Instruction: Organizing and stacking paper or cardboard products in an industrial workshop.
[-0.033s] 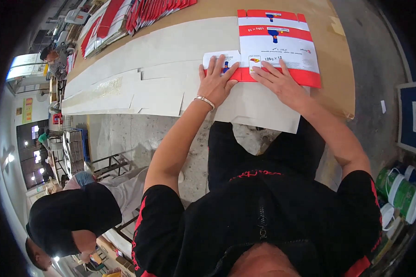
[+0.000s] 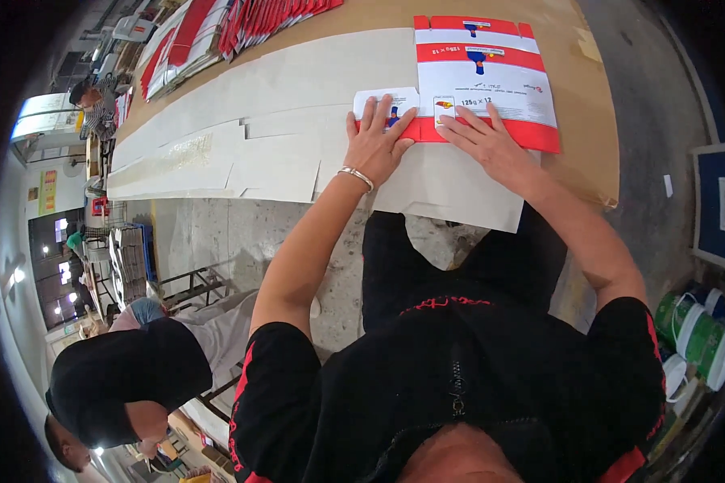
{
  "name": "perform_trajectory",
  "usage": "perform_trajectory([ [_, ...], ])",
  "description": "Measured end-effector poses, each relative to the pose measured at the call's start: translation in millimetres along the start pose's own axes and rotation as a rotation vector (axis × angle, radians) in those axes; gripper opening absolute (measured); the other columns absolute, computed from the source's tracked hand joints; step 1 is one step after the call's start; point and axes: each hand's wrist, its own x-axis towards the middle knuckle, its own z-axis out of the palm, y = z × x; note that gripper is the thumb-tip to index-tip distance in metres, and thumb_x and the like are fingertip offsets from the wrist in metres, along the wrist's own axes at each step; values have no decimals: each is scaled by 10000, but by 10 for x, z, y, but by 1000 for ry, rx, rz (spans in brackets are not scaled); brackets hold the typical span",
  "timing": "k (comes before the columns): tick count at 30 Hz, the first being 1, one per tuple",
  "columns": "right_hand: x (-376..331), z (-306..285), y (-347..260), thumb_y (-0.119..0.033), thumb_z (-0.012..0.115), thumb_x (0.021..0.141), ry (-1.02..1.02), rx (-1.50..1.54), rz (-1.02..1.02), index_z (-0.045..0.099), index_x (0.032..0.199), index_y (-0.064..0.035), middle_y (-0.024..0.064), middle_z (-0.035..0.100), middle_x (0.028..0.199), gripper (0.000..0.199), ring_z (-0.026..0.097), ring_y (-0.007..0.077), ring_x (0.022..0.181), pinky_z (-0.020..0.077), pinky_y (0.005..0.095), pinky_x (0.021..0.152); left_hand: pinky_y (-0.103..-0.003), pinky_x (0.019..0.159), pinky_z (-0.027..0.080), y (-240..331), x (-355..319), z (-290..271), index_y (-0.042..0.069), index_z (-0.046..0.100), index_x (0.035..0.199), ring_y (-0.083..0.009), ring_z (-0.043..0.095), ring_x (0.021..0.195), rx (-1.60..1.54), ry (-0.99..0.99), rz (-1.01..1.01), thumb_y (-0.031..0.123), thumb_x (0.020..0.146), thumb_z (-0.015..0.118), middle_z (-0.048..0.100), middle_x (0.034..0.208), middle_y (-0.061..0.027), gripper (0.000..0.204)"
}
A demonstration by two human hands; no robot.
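Note:
A flattened red and white printed carton [image 2: 514, 95] lies on grey cardboard sheets [image 2: 298, 88] at the table's near side. My left hand [image 2: 374, 146] rests flat on the carton's small left flap, fingers spread and pointing away from me. On the red near strip and the white panel lies my right hand [image 2: 491, 146], its fingers stretched toward the left. Both hands are open and press from above, with nothing gripped. Parts of the flap and of the near strip are hidden under the fingers.
Stacks of folded red and white cartons [image 2: 266, 22] lie at the table's far left. Brown board [image 2: 592, 153] covers the table to the right. A person in a black shirt [image 2: 129, 370] is close by at lower left. Green and white buckets [image 2: 693, 334] stand at right.

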Motion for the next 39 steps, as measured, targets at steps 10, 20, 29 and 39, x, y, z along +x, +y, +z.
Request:
perform_trajectory([
  [10,-16,88,63,21,481,813,71,44,-36,369,1397,-154,-1,374,1440,620,313,222,1347,241,566,1073,-644,1034,79,-2,116,85,231,468,1349,-311,178,1398,-264,-2,-114,484,853,566,262,1497,-123,566],
  [20,9,-141,84,-26,505,821,249,164,-54,490,1292,-114,78,481,1332,480,441,235,1242,329,474,1033,-608,1005,235,-249,1192,117,251,527,1290,-263,234,1378,-142,-52,-363,545,703,698,330,1468,-54,679],
  [29,-550,-268,-281,-323,551,921,-36,1867,684,375,1347,-22,135,541,1227,550,597,209,986,500,356,799,-248,696,480,-332,1021,-843,32,664,1063,-32,543,737,-868,-537,-21,255,813,691,670,858,10,335],
  [39,388,-257,142,-141,588,899,480,1546,813,353,1390,-39,72,567,1205,554,562,120,1026,459,275,892,-256,582,459,153,205,-635,38,421,1355,-97,521,613,-1223,119,-257,120,821,678,570,712,-38,599],
])
